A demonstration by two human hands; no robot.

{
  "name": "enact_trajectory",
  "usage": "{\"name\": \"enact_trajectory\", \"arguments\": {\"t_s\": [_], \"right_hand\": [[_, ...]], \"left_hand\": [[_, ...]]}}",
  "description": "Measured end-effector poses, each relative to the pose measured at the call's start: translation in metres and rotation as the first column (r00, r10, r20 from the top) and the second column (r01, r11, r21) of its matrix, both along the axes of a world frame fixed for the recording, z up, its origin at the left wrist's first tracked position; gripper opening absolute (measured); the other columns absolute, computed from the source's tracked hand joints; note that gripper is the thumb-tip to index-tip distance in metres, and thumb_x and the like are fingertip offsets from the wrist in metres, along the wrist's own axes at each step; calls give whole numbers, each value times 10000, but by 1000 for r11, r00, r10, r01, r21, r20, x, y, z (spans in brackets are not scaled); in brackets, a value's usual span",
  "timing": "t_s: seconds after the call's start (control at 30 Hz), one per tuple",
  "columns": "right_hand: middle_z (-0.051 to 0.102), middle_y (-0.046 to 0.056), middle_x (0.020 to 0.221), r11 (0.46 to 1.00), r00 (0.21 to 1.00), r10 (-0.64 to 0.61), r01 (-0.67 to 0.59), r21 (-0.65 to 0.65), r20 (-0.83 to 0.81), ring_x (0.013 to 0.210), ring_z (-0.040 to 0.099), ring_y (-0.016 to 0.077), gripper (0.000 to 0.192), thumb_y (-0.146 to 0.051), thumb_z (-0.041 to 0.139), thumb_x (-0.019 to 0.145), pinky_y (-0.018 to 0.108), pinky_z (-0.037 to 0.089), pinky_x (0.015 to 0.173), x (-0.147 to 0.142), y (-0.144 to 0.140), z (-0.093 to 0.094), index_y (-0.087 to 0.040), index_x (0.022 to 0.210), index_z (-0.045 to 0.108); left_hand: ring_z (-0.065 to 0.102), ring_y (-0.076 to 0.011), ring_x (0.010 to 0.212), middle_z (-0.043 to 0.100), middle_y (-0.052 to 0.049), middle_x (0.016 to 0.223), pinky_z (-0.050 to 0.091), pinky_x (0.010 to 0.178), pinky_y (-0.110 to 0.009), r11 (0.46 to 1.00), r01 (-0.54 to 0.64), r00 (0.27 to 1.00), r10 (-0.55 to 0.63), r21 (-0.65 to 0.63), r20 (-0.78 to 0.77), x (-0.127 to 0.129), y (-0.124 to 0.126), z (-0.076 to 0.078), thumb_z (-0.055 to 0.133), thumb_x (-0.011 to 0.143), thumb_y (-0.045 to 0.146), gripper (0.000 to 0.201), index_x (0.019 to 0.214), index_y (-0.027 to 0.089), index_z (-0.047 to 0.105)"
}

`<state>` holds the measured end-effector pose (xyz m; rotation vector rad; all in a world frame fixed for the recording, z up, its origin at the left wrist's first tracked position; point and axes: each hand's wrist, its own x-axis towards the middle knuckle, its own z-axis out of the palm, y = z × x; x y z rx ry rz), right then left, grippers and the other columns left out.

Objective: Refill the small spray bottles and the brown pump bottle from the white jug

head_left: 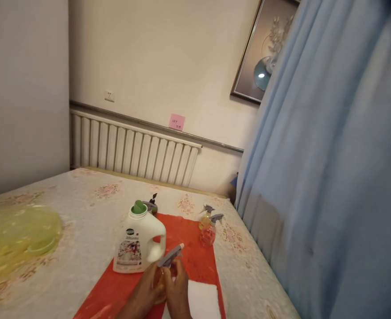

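Hands: left hand (148,289) and right hand (178,290) together clasp small spray bottle (166,268), steadying it upright, grey trigger head on top.
Place: near edge of red mat (195,261), beside white cloth (203,300).
Neighbours: detergent jug (138,243) just behind; two more sprayers (208,226) at mat's far right corner.

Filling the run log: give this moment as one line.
hands: left hand and right hand both grip small spray bottle | over: red mat | beside: white detergent jug

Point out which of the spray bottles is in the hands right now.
The spray bottle at the near edge of the red mat, clasped by both hands, left and right. The two other sprayers stand untouched farther right.
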<state>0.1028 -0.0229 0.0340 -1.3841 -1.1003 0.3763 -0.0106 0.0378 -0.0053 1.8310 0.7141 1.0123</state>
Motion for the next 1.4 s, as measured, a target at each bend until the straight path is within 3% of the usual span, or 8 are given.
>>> {"name": "enact_trajectory", "arguments": {"t_s": [0.17,0.27,0.4,0.57,0.8,1.03,1.23,1.4], "right_hand": [[753,65,898,997,988,74,-77,-23,-132,864,700,237,209,-221,574,762,297,528,789,0,3,5,-174,917,707],[760,60,900,993,987,120,-121,-9,-112,853,698,235,230,-225,559,775,293,524,776,-1,4,9,-183,923,729],[721,28,747,998,995,43,-46,-35,-91,723,670,217,124,-209,578,729,271,510,683,-2,4,11,-185,752,698],[715,41,761,998,994,-45,42,-42,-96,738,661,220,91,-200,589,733,282,503,699,-9,5,8,-187,747,677],[716,36,753,974,975,-223,223,-31,8,727,667,226,67,-182,655,695,287,504,692,-16,7,4,-195,757,677],[684,-1,712,956,956,-291,290,-39,-21,666,650,201,168,-141,705,624,265,497,658,-20,11,7,-205,750,613],[737,48,776,966,968,-251,252,-55,19,724,697,235,162,-176,694,671,289,523,689,-18,10,6,-194,828,659],[779,97,940,990,989,-135,136,-21,54,860,729,259,246,-214,602,770,305,541,768,-12,5,1,-184,977,730]], "left_hand": [[570,-337,1229,653,-85,1322,422,1091,-432,1000,-7,1000,7,14,-7,0,-1,4,688,729,270,573,1289,248,573],[550,-332,1259,641,-82,1342,406,1108,-435,1000,-11,1000,11,9,-11,0,-2,5,696,729,281,577,1291,258,568],[548,-338,1260,640,-110,1337,406,1107,-452,1000,-29,999,29,12,-16,0,0,-2,707,761,388,560,1283,243,570],[579,-326,1219,675,-119,1257,413,1104,-463,1000,-26,1000,26,12,6,1,3,-10,687,789,443,531,1262,224,583],[608,-301,1191,656,-109,1311,459,1064,-430,998,-57,998,56,-24,-20,2,-3,-1,658,830,387,509,1307,233,569],[612,-294,1186,657,-117,1308,475,1051,-424,997,-71,997,71,5,-37,2,-6,5,600,865,391,453,1280,210,582],[582,-300,1233,647,-94,1333,461,1069,-427,999,-38,999,38,-26,3,3,-8,10,637,825,355,498,1307,248,573],[603,-296,1189,678,-94,1252,471,1045,-413,998,-51,998,49,-34,-44,1,-8,7,617,854,410,448,1264,236,575]]}}
